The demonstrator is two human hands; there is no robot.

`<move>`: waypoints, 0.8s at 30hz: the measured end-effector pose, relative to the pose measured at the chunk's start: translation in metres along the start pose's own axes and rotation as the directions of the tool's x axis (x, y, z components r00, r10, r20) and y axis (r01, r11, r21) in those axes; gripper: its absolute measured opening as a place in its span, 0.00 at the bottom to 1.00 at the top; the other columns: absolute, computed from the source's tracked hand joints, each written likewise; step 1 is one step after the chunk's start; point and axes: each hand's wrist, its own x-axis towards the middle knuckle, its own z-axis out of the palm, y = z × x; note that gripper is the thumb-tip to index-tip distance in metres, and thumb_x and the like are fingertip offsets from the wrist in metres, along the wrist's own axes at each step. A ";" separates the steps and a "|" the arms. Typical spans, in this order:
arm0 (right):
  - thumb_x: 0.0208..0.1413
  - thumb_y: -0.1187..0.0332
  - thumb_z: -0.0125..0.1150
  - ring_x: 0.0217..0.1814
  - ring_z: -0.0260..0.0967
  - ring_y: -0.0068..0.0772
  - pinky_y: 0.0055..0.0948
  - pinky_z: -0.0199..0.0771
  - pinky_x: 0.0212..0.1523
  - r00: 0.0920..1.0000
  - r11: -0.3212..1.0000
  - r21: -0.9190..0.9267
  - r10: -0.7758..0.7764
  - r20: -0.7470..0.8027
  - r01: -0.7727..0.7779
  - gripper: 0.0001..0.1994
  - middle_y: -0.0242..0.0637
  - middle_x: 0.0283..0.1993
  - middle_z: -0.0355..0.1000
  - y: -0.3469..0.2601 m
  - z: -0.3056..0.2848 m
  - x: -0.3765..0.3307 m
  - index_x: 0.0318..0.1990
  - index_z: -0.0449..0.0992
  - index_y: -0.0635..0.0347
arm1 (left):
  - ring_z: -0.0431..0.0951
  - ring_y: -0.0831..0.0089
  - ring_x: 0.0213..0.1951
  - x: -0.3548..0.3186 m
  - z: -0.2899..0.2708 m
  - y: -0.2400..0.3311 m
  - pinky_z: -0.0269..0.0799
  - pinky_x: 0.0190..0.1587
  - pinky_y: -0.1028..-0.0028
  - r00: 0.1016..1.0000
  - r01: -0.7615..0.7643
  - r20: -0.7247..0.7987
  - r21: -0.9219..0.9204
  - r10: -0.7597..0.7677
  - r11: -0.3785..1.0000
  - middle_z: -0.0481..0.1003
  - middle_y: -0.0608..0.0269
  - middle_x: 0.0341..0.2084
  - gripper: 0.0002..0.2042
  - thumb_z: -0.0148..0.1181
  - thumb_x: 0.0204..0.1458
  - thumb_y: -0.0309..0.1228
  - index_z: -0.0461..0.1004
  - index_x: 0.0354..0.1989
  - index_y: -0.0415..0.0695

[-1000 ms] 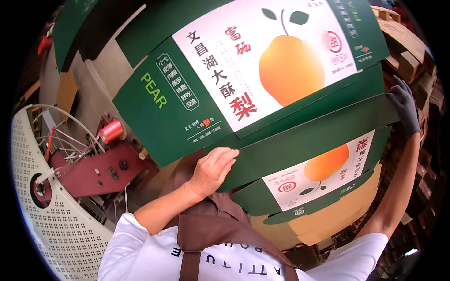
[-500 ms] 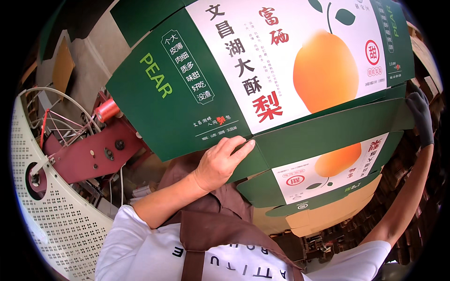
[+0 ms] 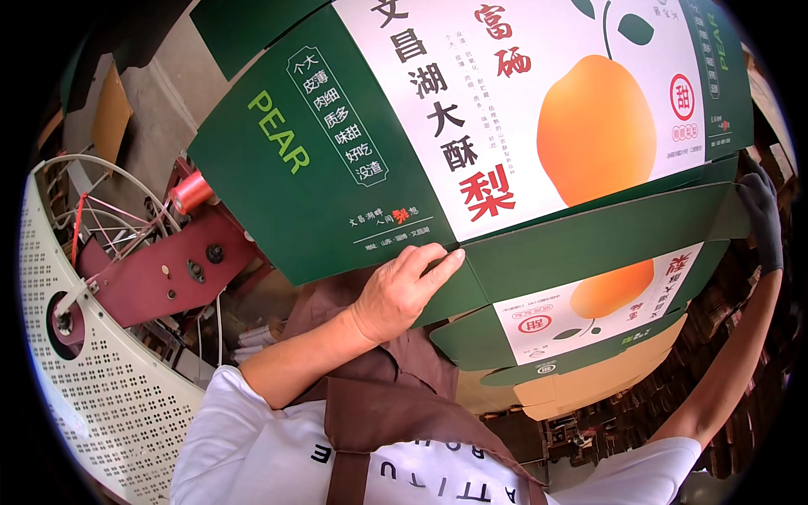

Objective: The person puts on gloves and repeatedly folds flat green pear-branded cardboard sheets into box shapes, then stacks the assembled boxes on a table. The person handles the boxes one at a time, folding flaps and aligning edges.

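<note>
A large flat cardboard box sheet (image 3: 404, 215) lies across the view, green with a white panel, a printed orange pear and green leaves. My bare left hand (image 3: 402, 288) grips the near edge of it, close to a fold line, with fingers curled over the board. At the far right, my right hand (image 3: 762, 215) in a dark grey glove holds the sheet's right edge; its fingertips are partly hidden behind the board. Nearer my body, a smaller white flap (image 3: 547, 316) with an upside-down pear print hangs angled downward, with bare brown board below.
To the left stands a machine with a maroon arm (image 3: 168, 282), a red spool (image 3: 192, 194), a wheel with pink thread and a perforated cream guard (image 3: 109, 412). A brown board (image 3: 112, 105) leans at the far left. Stacked cardboard (image 3: 724, 353) lies at lower right.
The sheet has shifted slightly, its printed pear moving a little to the right. Both hands keep their hold and have moved slightly right with it.
</note>
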 end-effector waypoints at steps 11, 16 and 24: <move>0.60 0.68 0.53 0.67 0.58 0.46 0.35 0.56 0.64 0.999 0.987 -0.161 -0.025 0.023 0.029 0.07 0.47 0.54 0.67 -0.014 -0.006 0.004 0.35 0.72 0.63 | 0.75 0.64 0.35 0.003 0.002 0.001 0.74 0.37 0.69 1.000 0.030 0.009 -0.022 -0.030 0.999 0.72 0.59 0.39 0.24 0.61 0.42 0.15 0.76 0.52 0.39; 0.60 0.68 0.54 0.66 0.58 0.45 0.34 0.56 0.64 1.000 1.000 0.010 0.012 0.026 -0.012 0.07 0.46 0.52 0.67 -0.004 0.000 0.004 0.35 0.71 0.63 | 0.75 0.64 0.36 0.005 0.003 0.001 0.75 0.37 0.69 1.000 0.030 0.011 -0.027 -0.030 0.999 0.72 0.59 0.39 0.24 0.61 0.42 0.14 0.76 0.52 0.39; 0.60 0.68 0.53 0.65 0.59 0.44 0.33 0.56 0.64 0.999 0.996 0.083 0.027 0.031 -0.030 0.07 0.46 0.51 0.66 0.000 0.003 0.003 0.35 0.71 0.64 | 0.76 0.64 0.37 0.005 0.003 -0.001 0.75 0.37 0.69 0.999 0.037 0.021 -0.050 -0.036 0.998 0.72 0.59 0.39 0.24 0.61 0.42 0.14 0.76 0.52 0.39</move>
